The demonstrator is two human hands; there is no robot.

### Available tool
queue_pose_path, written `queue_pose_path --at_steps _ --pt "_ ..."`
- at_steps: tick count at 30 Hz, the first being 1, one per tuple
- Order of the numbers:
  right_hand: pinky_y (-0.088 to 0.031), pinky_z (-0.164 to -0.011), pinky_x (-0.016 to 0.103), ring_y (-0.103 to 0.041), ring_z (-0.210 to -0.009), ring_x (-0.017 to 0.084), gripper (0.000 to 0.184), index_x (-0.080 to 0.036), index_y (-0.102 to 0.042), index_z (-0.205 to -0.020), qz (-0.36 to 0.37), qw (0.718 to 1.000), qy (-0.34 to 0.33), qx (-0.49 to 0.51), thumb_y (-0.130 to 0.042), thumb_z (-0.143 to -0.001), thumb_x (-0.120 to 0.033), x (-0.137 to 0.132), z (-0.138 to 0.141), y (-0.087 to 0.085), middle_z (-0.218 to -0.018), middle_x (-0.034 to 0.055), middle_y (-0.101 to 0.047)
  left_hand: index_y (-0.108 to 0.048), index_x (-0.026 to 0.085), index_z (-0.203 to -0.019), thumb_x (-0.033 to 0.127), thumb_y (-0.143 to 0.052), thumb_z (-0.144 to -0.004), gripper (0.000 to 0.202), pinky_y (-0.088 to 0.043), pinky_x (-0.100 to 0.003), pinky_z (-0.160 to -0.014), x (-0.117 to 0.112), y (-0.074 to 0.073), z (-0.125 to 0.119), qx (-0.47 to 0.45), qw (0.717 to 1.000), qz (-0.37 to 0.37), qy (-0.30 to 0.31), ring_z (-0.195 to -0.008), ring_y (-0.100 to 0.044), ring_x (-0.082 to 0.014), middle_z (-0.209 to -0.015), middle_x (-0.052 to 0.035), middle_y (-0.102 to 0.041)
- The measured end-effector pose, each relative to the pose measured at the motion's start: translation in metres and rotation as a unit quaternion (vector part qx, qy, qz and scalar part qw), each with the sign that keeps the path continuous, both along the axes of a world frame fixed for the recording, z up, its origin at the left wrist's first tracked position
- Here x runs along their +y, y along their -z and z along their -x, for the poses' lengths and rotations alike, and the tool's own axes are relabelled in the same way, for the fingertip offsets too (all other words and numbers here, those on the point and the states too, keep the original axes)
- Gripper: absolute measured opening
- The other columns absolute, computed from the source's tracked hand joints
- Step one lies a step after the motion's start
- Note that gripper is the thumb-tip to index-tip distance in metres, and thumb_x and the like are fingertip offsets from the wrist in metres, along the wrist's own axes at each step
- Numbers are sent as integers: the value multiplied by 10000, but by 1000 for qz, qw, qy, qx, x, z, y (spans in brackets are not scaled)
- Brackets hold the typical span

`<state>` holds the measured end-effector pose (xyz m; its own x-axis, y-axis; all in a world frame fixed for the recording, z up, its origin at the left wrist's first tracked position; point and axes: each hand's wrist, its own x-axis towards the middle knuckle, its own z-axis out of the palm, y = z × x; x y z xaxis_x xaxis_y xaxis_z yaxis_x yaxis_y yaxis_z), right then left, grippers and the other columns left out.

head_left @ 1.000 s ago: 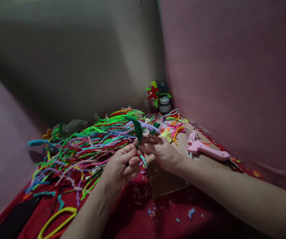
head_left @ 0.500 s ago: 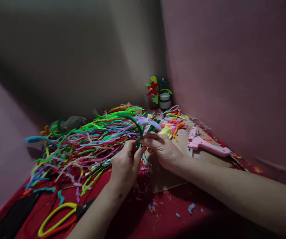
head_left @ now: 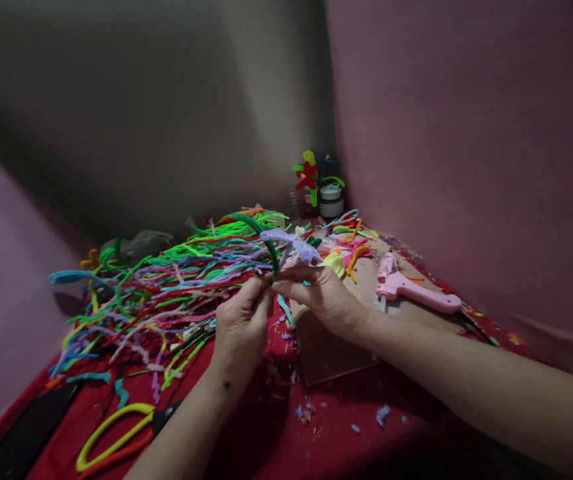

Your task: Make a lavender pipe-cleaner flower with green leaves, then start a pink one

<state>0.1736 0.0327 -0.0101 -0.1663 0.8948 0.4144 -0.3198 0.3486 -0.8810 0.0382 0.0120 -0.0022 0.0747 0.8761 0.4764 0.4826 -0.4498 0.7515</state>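
Between my two hands is a pipe cleaner flower [head_left: 294, 245] with lavender petals, a pale centre and a dark green leaf [head_left: 262, 235] arching up to the left. My left hand [head_left: 244, 320] is closed, its thumb and fingers pinching the stem low down. My right hand [head_left: 329, 300] is closed too, thumb and forefinger pinching the stem just under the petals. The fingertips of both hands nearly meet and hide most of the stem. Behind them a heap of coloured pipe cleaners [head_left: 166, 280] spreads to the left.
A pink glue gun [head_left: 416, 293] lies on a cardboard sheet [head_left: 336, 353] at right. Scissors [head_left: 116, 433] with yellow and orange handles are at lower left, beside a black flat object [head_left: 29, 430]. A white-lidded jar [head_left: 331, 202] and a red flower [head_left: 306, 177] stand in the corner.
Both hands have shifted slightly left with the flower. Its petals are turned and show more fully, and the right-hand green leaf is now mostly hidden.
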Motion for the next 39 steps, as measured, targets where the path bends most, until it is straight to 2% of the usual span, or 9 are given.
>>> queue_pose_path --at_steps 6,11,18,22,24,28,31,36,39 --pt "-383 -665 283 -467 -675 129 56 -213 -688 -627 36 999 19 10 -707 -638 -264 1 -1 -2 -682 -12 -554 -522 187 -619 257 -595 -751 166 -233 -193 -418 0 -4 -2 -121 985 118 42 -468 -286 -80 -518 52 -367" --pt "-305 -548 253 -385 -570 90 144 -173 -671 -646 75 996 -37 32 -701 -650 -314 4 -4 3 -595 -27 -509 -515 177 -617 252 -598 -751 174 -208 -183 -399 -2 -9 -5 -186 962 182 81 -423 -272 -61 -464 62 -355" --pt "-282 -527 251 -398 -593 106 216 -196 -712 -833 29 993 -116 -10 -615 -756 -373 11 -9 8 -656 -2 -561 -506 157 -635 276 -610 -765 206 -192 -171 -384 2 -6 -1 -265 921 247 145 -381 -266 -29 -455 68 -379" --pt "-284 -527 244 -427 -608 103 239 -189 -713 -865 36 990 -139 13 -631 -739 -375 14 -8 10 -693 2 -595 -530 153 -703 295 -617 -765 178 -158 -152 -362 1 -9 -1 -297 892 293 177 -341 -215 -7 -438 83 -382" --pt "-291 -535 243 -433 -602 98 219 -191 -716 -843 54 989 -135 39 -663 -709 -356 14 -6 10 -689 -4 -600 -530 151 -700 304 -627 -755 190 -167 -145 -354 0 -10 -2 -300 888 300 175 -334 -222 -3 -444 82 -394" --pt "-315 -555 243 -442 -599 93 135 -194 -718 -769 68 987 -120 82 -694 -675 -289 11 -4 8 -648 -20 -582 -542 151 -707 322 -616 -764 195 -222 -156 -352 1 -10 -2 -276 899 288 181 -329 -275 -16 -459 71 -434" --pt "-331 -555 241 -450 -585 91 115 -188 -712 -734 87 984 -119 99 -708 -653 -269 11 -3 8 -640 -20 -586 -552 149 -699 319 -589 -785 195 -283 -173 -374 2 -9 -1 -217 928 253 169 -350 -368 -37 -502 49 -493" --pt "-349 -543 244 -467 -557 93 134 -171 -699 -688 147 974 -95 147 -740 -595 -259 12 -1 10 -622 -13 -597 -594 163 -823 276 -600 -768 126 -393 -203 -468 1 -5 -5 -106 977 157 94 -457 -486 -91 -588 28 -562" --pt "-359 -580 250 -478 -585 99 139 -163 -702 -674 141 978 -62 143 -742 -586 -263 10 1 11 -623 -9 -599 -621 194 -853 277 -643 -726 153 -403 -210 -532 -1 0 -7 -26 998 52 20 -543 -524 -119 -667 8 -594"
